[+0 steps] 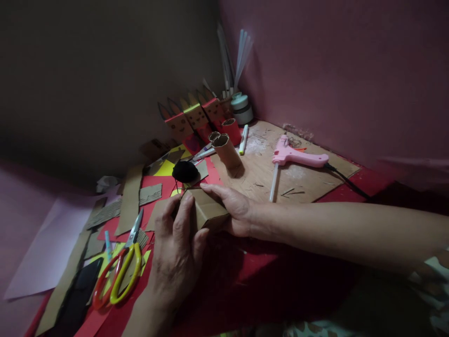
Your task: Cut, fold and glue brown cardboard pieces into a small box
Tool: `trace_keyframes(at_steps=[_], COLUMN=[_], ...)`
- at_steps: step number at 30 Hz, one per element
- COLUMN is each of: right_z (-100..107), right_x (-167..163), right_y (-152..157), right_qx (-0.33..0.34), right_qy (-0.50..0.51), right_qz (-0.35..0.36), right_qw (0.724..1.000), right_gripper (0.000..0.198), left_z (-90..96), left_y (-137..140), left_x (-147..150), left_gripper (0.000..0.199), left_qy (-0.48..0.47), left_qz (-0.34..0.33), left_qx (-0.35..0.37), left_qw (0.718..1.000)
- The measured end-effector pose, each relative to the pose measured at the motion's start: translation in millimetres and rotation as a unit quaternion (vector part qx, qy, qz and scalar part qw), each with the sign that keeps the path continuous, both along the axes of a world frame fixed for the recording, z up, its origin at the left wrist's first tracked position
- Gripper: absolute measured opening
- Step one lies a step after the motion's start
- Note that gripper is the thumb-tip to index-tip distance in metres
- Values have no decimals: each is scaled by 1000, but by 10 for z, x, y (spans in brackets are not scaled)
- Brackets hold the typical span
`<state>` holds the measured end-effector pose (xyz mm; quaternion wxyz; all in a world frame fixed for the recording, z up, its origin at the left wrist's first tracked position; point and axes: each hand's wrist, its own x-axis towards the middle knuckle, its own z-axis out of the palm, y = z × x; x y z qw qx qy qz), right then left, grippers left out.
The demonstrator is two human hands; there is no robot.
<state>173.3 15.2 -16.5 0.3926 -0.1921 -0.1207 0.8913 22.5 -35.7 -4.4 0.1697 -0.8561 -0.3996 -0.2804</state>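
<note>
Between my two hands is a small folded cardboard box [210,208], held just above the front of the red table. My left hand [178,234] grips its left side with bent fingers and thumb. Around the right side and underneath wraps my right hand [238,210], its thumb along the top edge. A ball of black yarn [185,172] lies just beyond the box, with a strand hanging toward my left fingers. Left of my left hand rest scissors [121,276] with one red and one yellow handle, blades apart. The underside of the box is hidden.
A pink glue gun [298,157] with a glue stick lies on a wooden board [259,187] at right. Cardboard tubes [226,152], box figures with drawn faces [194,117], a lidded jar [242,108] and a marker [243,139] stand or lie behind. Cardboard strips [129,201] cover the left.
</note>
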Motion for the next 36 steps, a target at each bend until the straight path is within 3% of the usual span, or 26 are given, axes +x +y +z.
trace_keyframes(at_steps=[14, 22, 36], right_z=[-19, -72, -79], right_x=[-12, -51, -50], right_y=[29, 42, 26], right_qx=[-30, -5, -9], right_qy=[-16, -6, 1], right_qz=[-14, -30, -61], right_qw=[999, 1000, 998], right_gripper=[24, 26, 27], left_z=[-96, -110, -150], left_y=[27, 40, 67], left_x=[72, 126, 183], left_gripper=[64, 65, 53], left_qy=[2, 2, -77], left_qz=[5, 9, 4], left_qx=[19, 28, 28], left_qw=[1000, 1000, 997])
